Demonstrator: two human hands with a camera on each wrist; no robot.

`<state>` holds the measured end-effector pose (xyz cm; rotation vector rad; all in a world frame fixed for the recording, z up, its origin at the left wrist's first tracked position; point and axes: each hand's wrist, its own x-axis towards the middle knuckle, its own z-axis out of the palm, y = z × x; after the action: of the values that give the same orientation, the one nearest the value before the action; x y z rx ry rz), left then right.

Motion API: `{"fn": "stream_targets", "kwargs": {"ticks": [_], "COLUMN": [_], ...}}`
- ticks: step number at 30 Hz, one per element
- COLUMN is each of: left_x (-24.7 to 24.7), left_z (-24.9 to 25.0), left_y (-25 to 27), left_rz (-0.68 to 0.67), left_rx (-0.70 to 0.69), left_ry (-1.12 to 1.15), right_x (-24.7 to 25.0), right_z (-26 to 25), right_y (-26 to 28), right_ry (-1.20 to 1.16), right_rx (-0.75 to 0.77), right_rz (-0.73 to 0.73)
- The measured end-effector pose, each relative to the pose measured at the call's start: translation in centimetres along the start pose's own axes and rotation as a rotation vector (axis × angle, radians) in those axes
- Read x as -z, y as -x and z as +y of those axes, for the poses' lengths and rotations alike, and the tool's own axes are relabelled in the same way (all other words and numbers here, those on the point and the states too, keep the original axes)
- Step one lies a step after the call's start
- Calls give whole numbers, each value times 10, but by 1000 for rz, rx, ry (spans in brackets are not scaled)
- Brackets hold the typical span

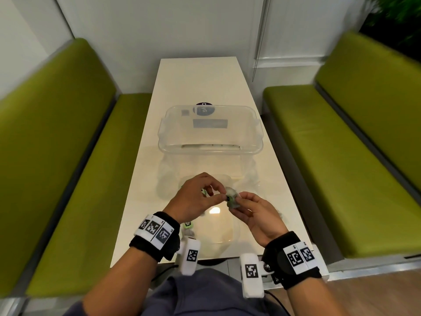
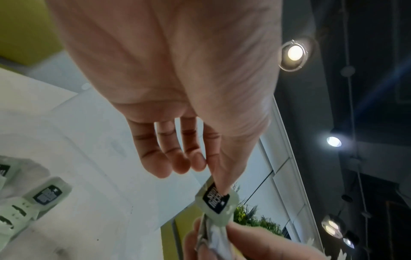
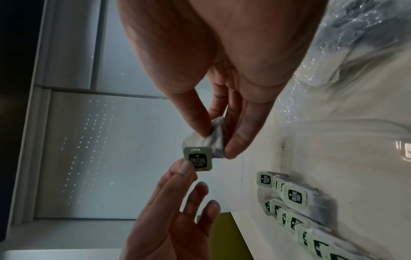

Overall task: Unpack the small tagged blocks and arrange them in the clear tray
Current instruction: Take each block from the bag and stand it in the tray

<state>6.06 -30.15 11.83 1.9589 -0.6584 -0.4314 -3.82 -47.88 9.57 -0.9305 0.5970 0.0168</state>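
Both hands raised above the table (image 1: 200, 83), near edge. Right hand (image 1: 257, 215) pinches a tagged block (image 3: 213, 139) between thumb and fingers. Left hand (image 1: 193, 201) pinches its green tag (image 3: 198, 159), remaining fingers extended. Clear tray (image 1: 210, 131) sits beyond

We see a long white table (image 1: 200, 83) running away from us between two green benches. Its landmark is a clear plastic box (image 1: 210, 131), which sits about midway along the top. Just beyond the box a dark round sticker (image 1: 203, 104) lies on the surface, partly seen through the box's far wall. On the near side of the box lies crinkled clear wrapping (image 1: 248, 174), and nearer still a row of small green-tagged packets (image 3: 295, 211) rests on the tabletop. One more tagged packet (image 1: 188, 224) lies close to the near edge.
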Motion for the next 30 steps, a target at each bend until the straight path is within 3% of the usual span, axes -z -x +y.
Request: {"fn": "stream_targets", "kwargs": {"ticks": [4,14,24,30], "left_x": [4,9,3,-3], "left_z": [3,5,3,9], "left_y": [1,1,3,2], "left_rz": [-3,-27,-76,-30], "left_rx": [42,82,86,67], "left_ry": [142,325,220,68], "right_x": [-6,-14,-16,-18], "right_z": [-2,-3,-5,-6], "right_y": [2,10,11,11], "right_ry": [-17,205,137,129], "right_rx": [5,65,83,94], "right_rz": [-23,-107,-84,-82]}}
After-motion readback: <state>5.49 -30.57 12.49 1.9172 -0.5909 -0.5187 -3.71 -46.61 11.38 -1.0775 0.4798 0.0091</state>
